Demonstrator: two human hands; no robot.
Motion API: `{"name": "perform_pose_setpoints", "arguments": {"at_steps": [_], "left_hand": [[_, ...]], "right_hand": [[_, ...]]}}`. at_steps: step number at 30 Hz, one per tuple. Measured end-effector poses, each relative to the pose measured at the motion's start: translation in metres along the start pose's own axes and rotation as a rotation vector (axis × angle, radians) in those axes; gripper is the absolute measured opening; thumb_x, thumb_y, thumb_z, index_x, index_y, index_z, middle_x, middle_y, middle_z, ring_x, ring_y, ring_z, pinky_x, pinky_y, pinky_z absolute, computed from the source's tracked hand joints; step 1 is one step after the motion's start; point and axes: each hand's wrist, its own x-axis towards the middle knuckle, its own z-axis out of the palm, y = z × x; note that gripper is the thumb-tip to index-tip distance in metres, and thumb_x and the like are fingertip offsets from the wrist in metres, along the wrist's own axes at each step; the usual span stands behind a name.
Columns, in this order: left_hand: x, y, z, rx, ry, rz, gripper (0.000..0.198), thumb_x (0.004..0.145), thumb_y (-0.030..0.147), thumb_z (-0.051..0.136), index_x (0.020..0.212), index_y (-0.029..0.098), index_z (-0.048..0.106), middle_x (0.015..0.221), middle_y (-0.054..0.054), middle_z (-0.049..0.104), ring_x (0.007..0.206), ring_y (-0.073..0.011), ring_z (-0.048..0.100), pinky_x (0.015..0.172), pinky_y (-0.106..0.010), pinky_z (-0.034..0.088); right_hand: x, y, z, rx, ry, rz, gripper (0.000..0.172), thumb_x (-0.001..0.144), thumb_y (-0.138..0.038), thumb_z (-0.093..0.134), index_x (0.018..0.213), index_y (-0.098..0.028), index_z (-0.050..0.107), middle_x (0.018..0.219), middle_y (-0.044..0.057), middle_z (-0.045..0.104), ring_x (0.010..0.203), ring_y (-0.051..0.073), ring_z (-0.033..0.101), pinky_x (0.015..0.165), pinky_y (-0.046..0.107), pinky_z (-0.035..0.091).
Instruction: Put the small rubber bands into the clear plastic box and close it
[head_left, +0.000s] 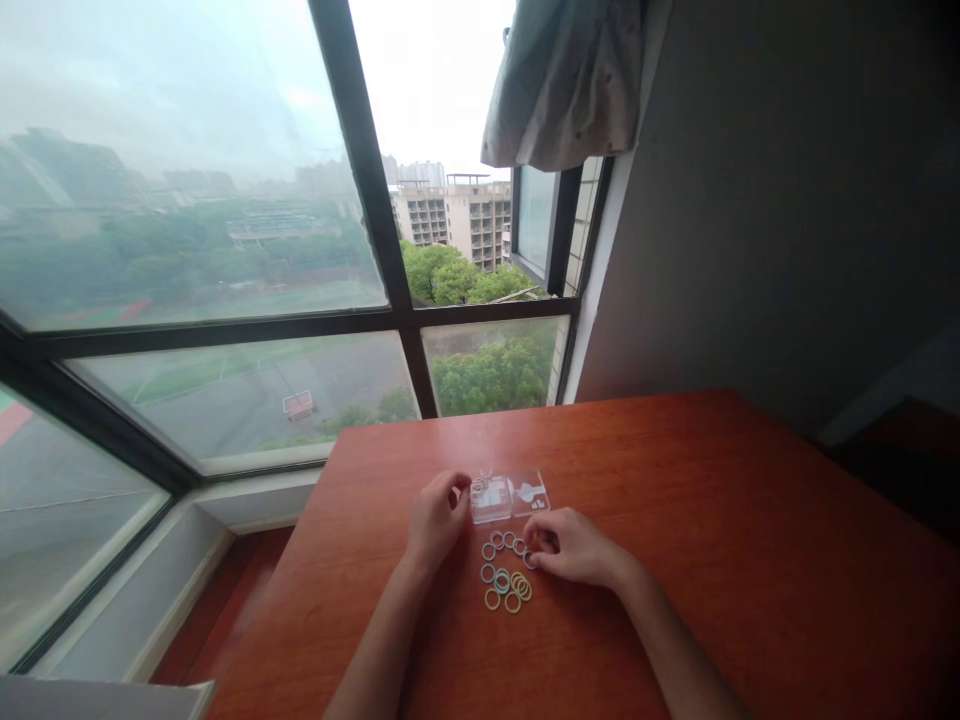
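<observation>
Rings (521, 587) lay on the table (637, 470), several overlapping; they looked light, stiff and smooth, best pinched across the outer rim. The right hand (574, 545), fingers narrowed, stood at a pale ring (530, 568); whether it gripped could not be told. The left hand (439, 515) curled at the side of the clear box (491, 505), its hold likewise uncertain. Farther off, the box seemed brittle, suiting a gentle side-wall grip.

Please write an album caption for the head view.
Left hand at a clear box, right hand near pale rings, on a reddish table.
</observation>
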Motion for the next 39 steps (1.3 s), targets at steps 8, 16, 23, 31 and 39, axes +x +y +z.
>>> {"name": "perform_pose_setpoints", "arguments": {"at_steps": [8,16,23,31,39], "left_hand": [[-0.001,-0.004,-0.004,-0.02,0.041,-0.014,0.015,0.085,0.026,0.049,0.086,0.02,0.062,0.081,-0.001,0.067,0.065,-0.0131,0.059,0.063,-0.024,0.046],[0.0,-0.005,-0.002,-0.057,0.057,-0.039,0.014,0.083,0.026,0.051,0.085,0.019,0.063,0.08,-0.002,0.067,0.064,-0.0132,0.06,0.062,-0.024,0.047],[-0.001,0.001,-0.003,-0.072,0.048,-0.034,0.014,0.082,0.026,0.051,0.085,0.019,0.063,0.08,-0.002,0.068,0.064,-0.0138,0.06,0.062,-0.025,0.047],[-0.001,0.007,-0.005,-0.06,0.055,-0.002,0.013,0.082,0.024,0.051,0.084,0.019,0.063,0.079,-0.001,0.067,0.062,-0.0126,0.058,0.06,-0.023,0.044],[-0.006,0.03,-0.005,-0.162,-0.178,0.144,0.017,0.087,0.028,0.052,0.086,0.018,0.065,0.071,0.0,0.063,0.059,-0.011,0.051,0.057,-0.021,0.04]], "right_hand": [[-0.002,0.001,-0.004,0.042,-0.038,-0.012,0.015,0.067,-0.015,0.066,0.082,-0.018,0.07,0.06,-0.006,0.056,0.055,0.009,0.049,0.051,0.018,0.032],[0.0,0.004,0.001,0.049,-0.034,-0.026,0.016,0.069,-0.015,0.065,0.084,-0.018,0.072,0.061,-0.005,0.058,0.056,0.009,0.05,0.052,0.018,0.034],[0.0,0.003,0.002,0.007,-0.018,-0.017,0.011,0.071,-0.021,0.068,0.082,-0.018,0.072,0.063,-0.004,0.061,0.056,0.01,0.051,0.052,0.018,0.034],[0.002,0.008,0.004,-0.048,-0.008,-0.05,0.008,0.072,-0.023,0.07,0.078,-0.02,0.074,0.07,-0.001,0.067,0.063,0.013,0.057,0.057,0.02,0.038],[0.011,-0.002,0.011,0.075,0.231,-0.105,0.008,0.074,-0.014,0.063,0.072,-0.017,0.071,0.068,-0.001,0.064,0.063,0.012,0.053,0.058,0.021,0.038]]}}
